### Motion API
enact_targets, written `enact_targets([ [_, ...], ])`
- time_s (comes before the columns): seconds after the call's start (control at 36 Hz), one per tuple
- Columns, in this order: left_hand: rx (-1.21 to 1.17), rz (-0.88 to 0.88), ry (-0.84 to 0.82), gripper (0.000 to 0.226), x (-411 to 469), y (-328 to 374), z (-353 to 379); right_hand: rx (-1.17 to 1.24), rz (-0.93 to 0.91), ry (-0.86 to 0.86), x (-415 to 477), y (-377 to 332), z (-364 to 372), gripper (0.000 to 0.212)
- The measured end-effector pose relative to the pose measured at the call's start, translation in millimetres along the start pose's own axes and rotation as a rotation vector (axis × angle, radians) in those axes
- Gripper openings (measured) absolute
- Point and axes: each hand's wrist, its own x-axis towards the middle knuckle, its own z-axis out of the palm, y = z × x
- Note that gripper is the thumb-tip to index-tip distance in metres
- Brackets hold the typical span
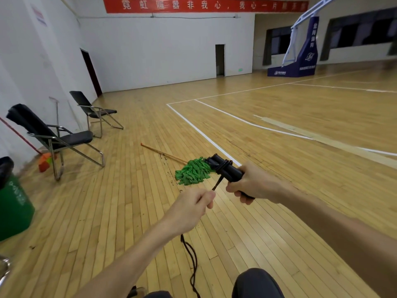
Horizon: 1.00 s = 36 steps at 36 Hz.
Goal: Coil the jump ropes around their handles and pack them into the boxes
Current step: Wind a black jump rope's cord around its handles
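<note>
Handles [223, 167], wound with a few turns of rope [217, 183], sit gripped in my right hand [255, 183]. My left hand [193, 208], at eight o'clock from it, pinches the rope taut; slack trails toward six o'clock.

Single view: head-worn, wide-angle, faced forward and down over the person's own lap. Left hand [193, 208] and right hand [255, 183] sat close to the lens, just below frame centre. Beyond them the wooden floor [279, 117] ran back to a far white wall [161, 50] — straight lines bowed toward the edges
</note>
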Motion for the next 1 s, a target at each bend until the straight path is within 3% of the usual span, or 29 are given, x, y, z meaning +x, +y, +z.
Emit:
enact_targets([
  [0.11,0.592,0.155,0.015,0.033,-6,8,0,-0.100,0.023,0.038,10,11,11,0.010],
  [0.25,0.752,0.158,-0.009,0.033,-6,4,-12,-0.178,0.062,0.032,13,18,21,0.010],
  [0.39,0.784,0.200,-0.042,0.032,-11,10,-23,-0.264,0.126,-0.057,10,12,34,0.018],
  [0.58,0.830,0.289,-0.185,0.030,-19,16,-42,-0.329,0.286,-0.426,-7,0,41,0.026],
  [0.78,0.779,0.346,-0.231,0.027,-18,24,-53,-0.415,0.267,-0.594,-21,-12,49,0.019],
  [1.0,0.539,0.316,-0.299,0.019,-18,22,-56,-0.463,0.170,-0.749,-38,-18,54,0.017],
])
